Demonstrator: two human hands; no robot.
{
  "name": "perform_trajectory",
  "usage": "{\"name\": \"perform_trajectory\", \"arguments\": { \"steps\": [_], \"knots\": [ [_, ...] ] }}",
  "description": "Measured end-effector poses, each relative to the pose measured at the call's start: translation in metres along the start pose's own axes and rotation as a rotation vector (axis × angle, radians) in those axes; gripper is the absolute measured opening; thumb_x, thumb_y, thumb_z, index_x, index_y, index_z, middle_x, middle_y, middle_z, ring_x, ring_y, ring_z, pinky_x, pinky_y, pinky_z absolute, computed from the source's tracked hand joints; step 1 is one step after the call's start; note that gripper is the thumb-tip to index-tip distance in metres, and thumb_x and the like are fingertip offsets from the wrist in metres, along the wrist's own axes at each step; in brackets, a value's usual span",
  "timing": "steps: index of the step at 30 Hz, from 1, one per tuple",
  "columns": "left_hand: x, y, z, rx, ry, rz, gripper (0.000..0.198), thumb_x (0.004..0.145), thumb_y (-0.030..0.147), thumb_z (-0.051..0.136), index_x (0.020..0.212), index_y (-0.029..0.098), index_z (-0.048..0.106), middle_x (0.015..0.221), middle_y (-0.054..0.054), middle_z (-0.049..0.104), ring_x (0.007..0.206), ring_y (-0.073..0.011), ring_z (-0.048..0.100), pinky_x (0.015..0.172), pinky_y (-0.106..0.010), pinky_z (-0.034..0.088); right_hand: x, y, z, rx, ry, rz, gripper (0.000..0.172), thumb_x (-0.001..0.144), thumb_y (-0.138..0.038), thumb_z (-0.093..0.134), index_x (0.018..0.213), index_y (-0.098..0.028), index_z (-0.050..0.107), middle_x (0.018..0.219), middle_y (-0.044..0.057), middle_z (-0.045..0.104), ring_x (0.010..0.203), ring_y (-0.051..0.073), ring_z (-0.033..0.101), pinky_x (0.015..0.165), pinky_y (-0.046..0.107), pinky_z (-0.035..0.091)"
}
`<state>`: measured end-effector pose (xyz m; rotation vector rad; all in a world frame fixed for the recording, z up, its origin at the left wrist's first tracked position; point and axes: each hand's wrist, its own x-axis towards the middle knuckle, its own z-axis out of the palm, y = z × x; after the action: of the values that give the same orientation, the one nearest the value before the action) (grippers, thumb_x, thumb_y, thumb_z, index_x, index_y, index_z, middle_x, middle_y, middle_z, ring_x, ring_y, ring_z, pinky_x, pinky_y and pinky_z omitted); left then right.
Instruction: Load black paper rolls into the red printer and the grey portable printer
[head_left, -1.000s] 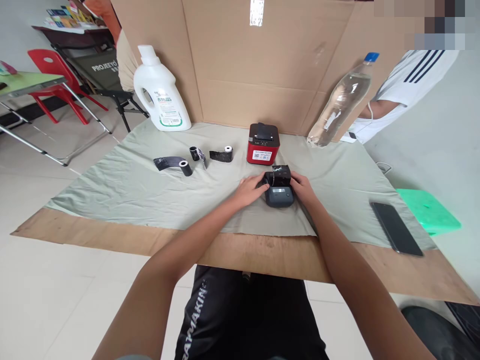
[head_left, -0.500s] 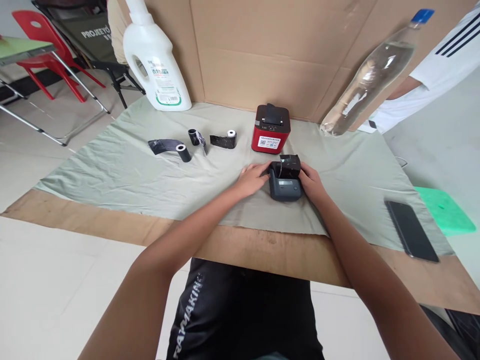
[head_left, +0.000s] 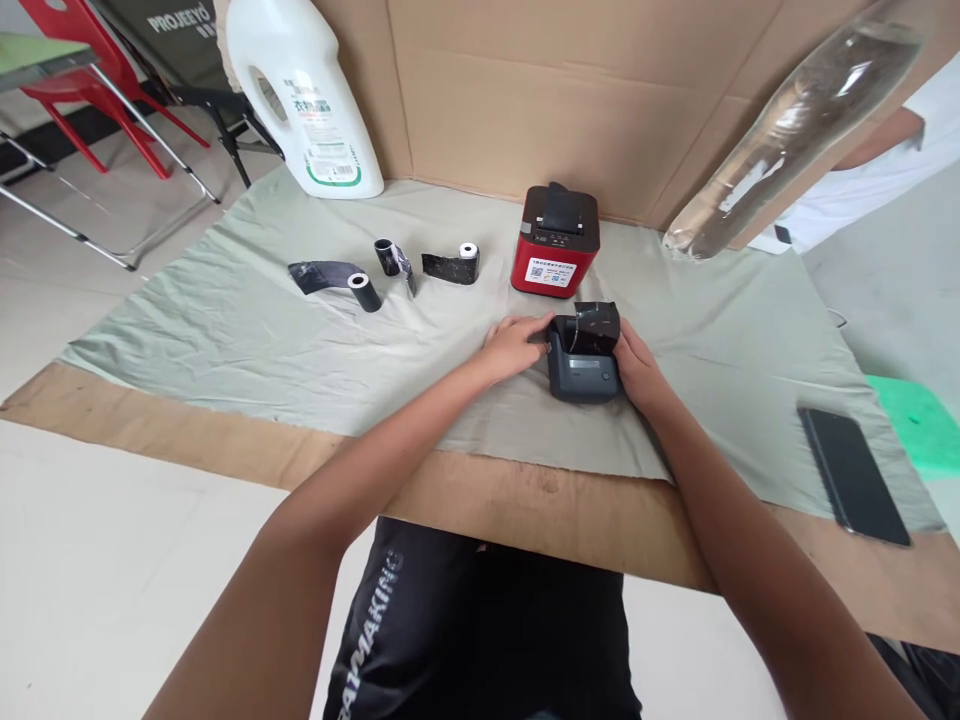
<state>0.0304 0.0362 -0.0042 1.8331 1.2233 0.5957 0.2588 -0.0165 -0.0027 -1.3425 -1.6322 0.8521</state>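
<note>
Grey-green cloth (head_left: 720, 330) over a wooden tabletop (head_left: 517, 490). Dark device (head_left: 584, 380) sits on it, black strip (head_left: 600, 325) curling over its top. Left hand (head_left: 514, 345) at its 9 o'clock, right hand (head_left: 637, 368) at 3, both half-curled and touching it (can't tell if either really grips). Red box (head_left: 551, 270) at 12, three black rolls (head_left: 366, 294) around 10, phone (head_left: 855, 475) at 4.

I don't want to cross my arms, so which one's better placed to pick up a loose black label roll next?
Probably left: the left grip touches the label printer on the side facing the loose black label rolls. The right grip is on the opposite side, farther away.
</note>
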Motion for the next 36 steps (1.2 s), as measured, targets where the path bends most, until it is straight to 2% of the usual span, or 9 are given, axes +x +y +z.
{"name": "perform_trajectory", "arguments": {
  "steps": [7, 13, 16, 19, 21, 25, 28, 33, 36],
  "knots": [
    [-0.007, 0.011, -0.002, 0.098, -0.079, -0.015, 0.065, 0.096, 0.03, 0.048, 0.16, 0.029, 0.043, 0.161, -0.002, 0.051, 0.16, -0.0309, 0.027, 0.128, -0.052, 0.022, 0.0, 0.005, 0.002, -0.066, 0.093, -0.023, 0.061, 0.102, -0.07, 0.04, 0.14, -0.027, 0.061, 0.147, 0.008, 0.062, 0.143, 0.03, 0.052, 0.126, 0.047, 0.035],
    [-0.014, 0.016, 0.0, 0.283, -0.108, -0.019, 0.063, 0.104, 0.038, 0.025, 0.167, 0.033, 0.024, 0.172, 0.003, 0.033, 0.166, -0.0184, 0.006, 0.131, -0.05, 0.018, 0.001, 0.009, 0.004, -0.212, 0.192, -0.109, 0.072, 0.101, -0.075, 0.03, 0.15, -0.027, 0.053, 0.154, 0.01, 0.056, 0.147, 0.03, 0.048, 0.127, 0.054, 0.033],
    [-0.015, 0.018, 0.001, 0.331, -0.126, 0.001, 0.065, 0.104, 0.035, 0.022, 0.168, 0.03, 0.02, 0.175, 0.003, 0.025, 0.167, -0.0179, 0.001, 0.134, -0.051, 0.007, 0.001, 0.011, 0.004, -0.22, 0.197, -0.116, 0.07, 0.102, -0.074, 0.03, 0.151, -0.029, 0.052, 0.155, 0.009, 0.056, 0.147, 0.029, 0.047, 0.127, 0.053, 0.033],
    [-0.014, 0.018, 0.001, 0.328, -0.155, 0.012, 0.068, 0.103, 0.033, 0.021, 0.169, 0.03, 0.007, 0.175, 0.005, 0.022, 0.166, -0.0179, -0.001, 0.134, -0.054, -0.006, 0.001, 0.011, 0.005, -0.203, 0.184, -0.124, 0.069, 0.102, -0.074, 0.031, 0.149, -0.029, 0.054, 0.152, 0.009, 0.058, 0.145, 0.029, 0.05, 0.126, 0.052, 0.034],
    [-0.013, 0.017, 0.002, 0.314, -0.152, 0.013, 0.07, 0.103, 0.033, 0.021, 0.169, 0.028, 0.002, 0.175, 0.003, 0.023, 0.166, -0.0172, 0.0, 0.134, -0.055, -0.008, 0.002, 0.01, 0.006, -0.185, 0.179, -0.123, 0.068, 0.103, -0.073, 0.031, 0.147, -0.028, 0.056, 0.15, 0.009, 0.059, 0.144, 0.029, 0.051, 0.126, 0.052, 0.035],
    [-0.017, 0.017, 0.003, 0.251, -0.091, 0.007, 0.066, 0.104, 0.036, 0.02, 0.169, 0.028, 0.012, 0.173, 0.003, 0.03, 0.165, -0.0139, 0.012, 0.136, -0.048, -0.007, 0.003, 0.007, 0.005, -0.096, 0.159, -0.103, 0.059, 0.101, -0.071, 0.043, 0.138, -0.029, 0.063, 0.145, 0.007, 0.064, 0.141, 0.03, 0.053, 0.124, 0.053, 0.037],
    [-0.021, 0.021, 0.003, 0.189, -0.065, -0.027, 0.062, 0.106, 0.046, 0.016, 0.166, 0.033, 0.022, 0.172, 0.006, 0.031, 0.164, -0.0141, 0.019, 0.136, -0.046, -0.006, 0.005, 0.004, 0.002, 0.032, 0.106, -0.056, 0.049, 0.095, -0.065, 0.06, 0.129, -0.031, 0.068, 0.136, 0.004, 0.069, 0.132, 0.03, 0.059, 0.116, 0.051, 0.046],
    [-0.019, 0.022, 0.0, 0.144, -0.072, -0.019, 0.07, 0.102, 0.064, 0.026, 0.163, 0.03, 0.034, 0.172, 0.001, 0.032, 0.165, -0.0185, 0.016, 0.135, -0.049, -0.009, 0.01, 0.001, -0.008, 0.174, -0.011, 0.086, 0.043, 0.086, -0.055, 0.075, 0.122, -0.031, 0.072, 0.123, 0.003, 0.074, 0.114, 0.029, 0.067, 0.096, 0.044, 0.059],
    [-0.012, 0.018, -0.001, 0.081, -0.11, -0.028, 0.077, 0.097, 0.067, 0.04, 0.162, 0.028, 0.036, 0.171, -0.003, 0.035, 0.166, -0.0222, 0.014, 0.134, -0.053, -0.01, 0.012, -0.003, -0.011, 0.248, -0.077, 0.095, 0.047, 0.08, -0.051, 0.082, 0.122, -0.03, 0.072, 0.125, 0.003, 0.075, 0.117, 0.031, 0.068, 0.1, 0.046, 0.058]
  ]
}}
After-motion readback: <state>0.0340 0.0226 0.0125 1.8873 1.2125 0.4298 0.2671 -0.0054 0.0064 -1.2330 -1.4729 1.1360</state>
